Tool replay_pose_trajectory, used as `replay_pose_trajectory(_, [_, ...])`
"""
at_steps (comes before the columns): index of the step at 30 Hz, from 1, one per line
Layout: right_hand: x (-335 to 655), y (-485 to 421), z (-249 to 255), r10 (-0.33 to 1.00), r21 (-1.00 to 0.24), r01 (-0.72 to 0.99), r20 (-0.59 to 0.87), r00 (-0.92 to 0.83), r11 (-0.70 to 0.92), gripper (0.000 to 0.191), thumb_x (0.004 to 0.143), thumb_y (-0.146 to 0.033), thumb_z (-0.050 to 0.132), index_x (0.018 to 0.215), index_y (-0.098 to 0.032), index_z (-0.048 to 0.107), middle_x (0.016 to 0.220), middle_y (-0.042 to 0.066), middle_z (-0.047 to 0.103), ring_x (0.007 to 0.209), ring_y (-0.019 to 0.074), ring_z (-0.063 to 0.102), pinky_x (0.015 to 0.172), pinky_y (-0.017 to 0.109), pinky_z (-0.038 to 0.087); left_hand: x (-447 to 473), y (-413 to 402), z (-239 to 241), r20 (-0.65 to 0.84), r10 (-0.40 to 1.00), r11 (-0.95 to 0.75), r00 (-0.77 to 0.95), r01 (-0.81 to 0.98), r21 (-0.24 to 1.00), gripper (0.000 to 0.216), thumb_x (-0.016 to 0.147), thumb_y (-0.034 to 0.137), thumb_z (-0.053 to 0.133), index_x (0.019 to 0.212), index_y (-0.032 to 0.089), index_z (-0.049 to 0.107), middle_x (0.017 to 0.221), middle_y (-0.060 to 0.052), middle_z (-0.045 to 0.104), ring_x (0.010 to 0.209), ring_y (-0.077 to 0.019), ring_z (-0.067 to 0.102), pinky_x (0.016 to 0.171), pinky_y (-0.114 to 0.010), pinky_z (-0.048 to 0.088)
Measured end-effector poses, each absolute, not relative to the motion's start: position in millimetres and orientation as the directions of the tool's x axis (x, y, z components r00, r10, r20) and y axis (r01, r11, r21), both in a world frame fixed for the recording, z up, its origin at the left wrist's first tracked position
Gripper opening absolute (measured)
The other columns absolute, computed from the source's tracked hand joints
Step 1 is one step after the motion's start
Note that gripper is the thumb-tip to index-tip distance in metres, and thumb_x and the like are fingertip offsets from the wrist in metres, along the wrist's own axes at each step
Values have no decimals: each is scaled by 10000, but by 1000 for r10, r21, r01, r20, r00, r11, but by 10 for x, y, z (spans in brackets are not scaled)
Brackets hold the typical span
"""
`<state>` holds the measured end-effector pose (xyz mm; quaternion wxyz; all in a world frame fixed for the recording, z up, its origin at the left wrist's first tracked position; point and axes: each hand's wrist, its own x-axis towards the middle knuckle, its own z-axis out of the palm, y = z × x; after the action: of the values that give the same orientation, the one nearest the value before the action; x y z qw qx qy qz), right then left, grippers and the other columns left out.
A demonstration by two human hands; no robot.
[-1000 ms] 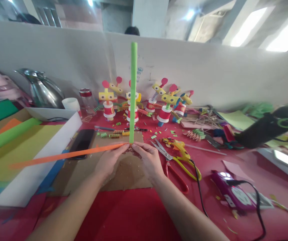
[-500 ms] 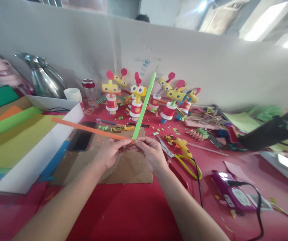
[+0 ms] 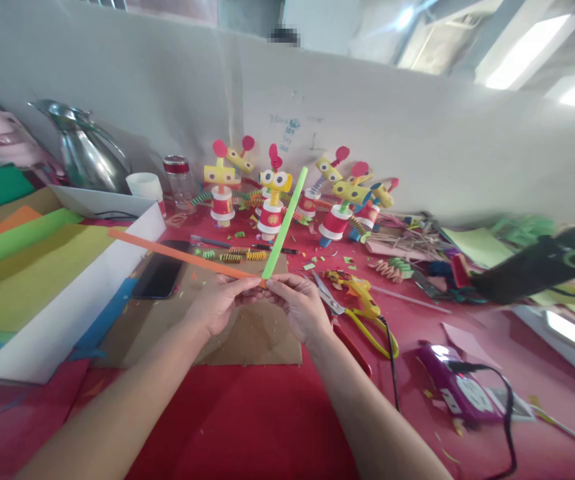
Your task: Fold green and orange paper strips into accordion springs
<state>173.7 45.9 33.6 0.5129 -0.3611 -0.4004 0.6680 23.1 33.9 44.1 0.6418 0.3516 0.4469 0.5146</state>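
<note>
Over a brown cardboard sheet [image 3: 252, 343], both my hands meet at the joined ends of two paper strips. An orange paper strip [image 3: 177, 254] reaches out to the left, while a green paper strip [image 3: 286, 220] slants up and away. My left hand [image 3: 220, 303] is closed, thumb and fingers pinching the orange strip's end. My right hand [image 3: 298, 301] is closed too, its thumb pressing at the corner where the strips overlap, by the green strip's base. The fingers beneath are partly hidden.
Paper-cup figures [image 3: 270, 217] stand along the wall. Yellow-handled scissors [image 3: 367, 330] and a yellow glue gun [image 3: 365, 297] lie right of my hands. A phone [image 3: 160, 272] and a box of coloured paper [image 3: 67, 307] are left. A purple device [image 3: 460, 390] with cords sits at the right.
The green strip's top end has dipped slightly and shifted a little left. Both hands keep their pinch at the strips' corner. The view has moved slightly.
</note>
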Motion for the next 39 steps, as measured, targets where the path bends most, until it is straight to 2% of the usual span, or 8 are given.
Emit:
replay_pose_trajectory(10, [1751, 465, 351, 976, -940, -332, -2, -217, -76, 115, 667, -261, 741, 733, -170, 718, 647, 5, 671, 593, 97, 586, 605, 230, 464, 270, 338, 408, -121, 992, 109, -37, -238, 965, 151, 641, 285, 754, 719, 157, 741, 659, -41, 714, 613, -129, 630, 635, -248, 498])
replay_pose_trajectory(12, [1757, 469, 364, 979, -954, -300, 43, -199, -19, 101, 671, -252, 734, 725, -169, 715, 637, 2, 664, 594, 99, 577, 608, 235, 463, 283, 330, 392, -79, 995, 64, -65, -217, 974, 154, 655, 294, 749, 734, 162, 740, 683, -38, 718, 643, -131, 631, 661, -249, 498])
replay_pose_trajectory(18, [1750, 468, 376, 963, -958, -228, 216, -159, 177, 88, 710, -262, 700, 747, -183, 707, 675, -1, 663, 614, 112, 570, 627, 260, 475, 276, 308, 422, 9, 1000, -10, -10, -172, 985, 164, 688, 323, 733, 770, 181, 734, 751, -35, 722, 723, -149, 632, 702, -262, 486])
replay_pose_trajectory(23, [1717, 445, 361, 958, -951, -244, 236, -165, 192, 99, 727, -265, 692, 799, -197, 693, 733, 8, 680, 661, 126, 607, 657, 275, 500, 272, 299, 464, 176, 980, -176, -95, 10, 984, 131, 722, 317, 704, 776, 198, 713, 807, -26, 705, 792, -168, 633, 763, -295, 489])
replay_pose_trajectory(27, [1715, 443, 341, 948, -950, -203, 272, -163, 237, 56, 727, -245, 692, 750, -198, 673, 680, -4, 654, 645, 130, 604, 643, 273, 499, 268, 304, 426, 442, 892, -418, -92, 203, 886, 88, 758, 284, 672, 733, 202, 693, 790, -23, 671, 788, -163, 608, 734, -286, 483])
replay_pose_trajectory(30, [1721, 445, 313, 916, -918, -175, 380, -128, 356, 20, 755, -206, 657, 742, -207, 672, 681, -3, 648, 655, 136, 597, 641, 272, 490, 258, 282, 396, 592, 806, -555, -27, 315, 770, 67, 791, 242, 641, 761, 209, 690, 790, -24, 659, 788, -155, 600, 725, -279, 480])
replay_pose_trajectory(35, [1733, 404, 317, 797, -799, -127, 599, -77, 588, 118, 792, -139, 613, 785, -234, 683, 786, 12, 669, 781, 162, 622, 736, 301, 489, 272, 211, 406, 683, 730, -642, 26, 367, 673, 147, 785, 180, 645, 925, 209, 673, 894, -44, 653, 798, -146, 603, 729, -281, 504])
replay_pose_trajectory(39, [1733, 359, 359, 769, -769, -94, 638, -45, 632, 104, 781, -146, 636, 788, -236, 688, 803, 19, 679, 781, 169, 631, 728, 299, 486, 278, 187, 438, 750, 661, -699, 33, 393, 598, 173, 785, 179, 646, 945, 221, 697, 866, -38, 678, 715, -128, 625, 652, -251, 526])
